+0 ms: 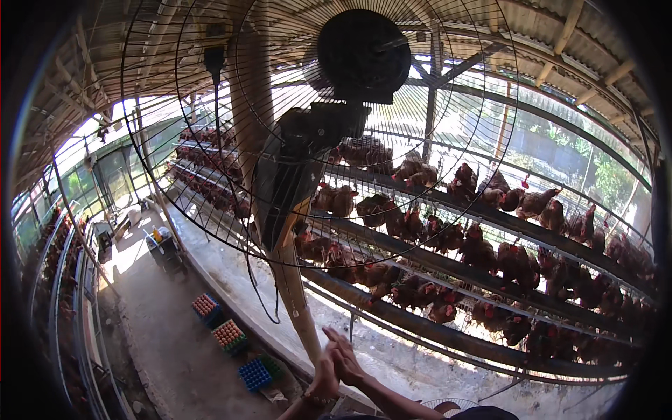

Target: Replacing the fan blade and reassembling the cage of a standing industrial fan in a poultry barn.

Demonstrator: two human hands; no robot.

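Note:
My left hand (324, 379) and my right hand (347, 362) meet palm to palm low in the middle of the view. The right hand's fingers stretch upward; those of the left look straight too, though partly covered and a little blurred. I make out nothing held between them. Just behind the hands rises a wooden post (297, 315). High in front of me hangs a large fan with a round wire guard (199, 234) and a black motor housing (364, 52). A dark cable (250, 280) dangles below it.
Tiered cages with brown hens (483, 255) run along the right, more cages (59, 280) along the left. On the walkway (150, 336) stand egg-filled trays (229, 334), blue trays (254, 374) and a dark cart-like object (164, 252). A raised concrete ledge (210, 262) borders the walkway.

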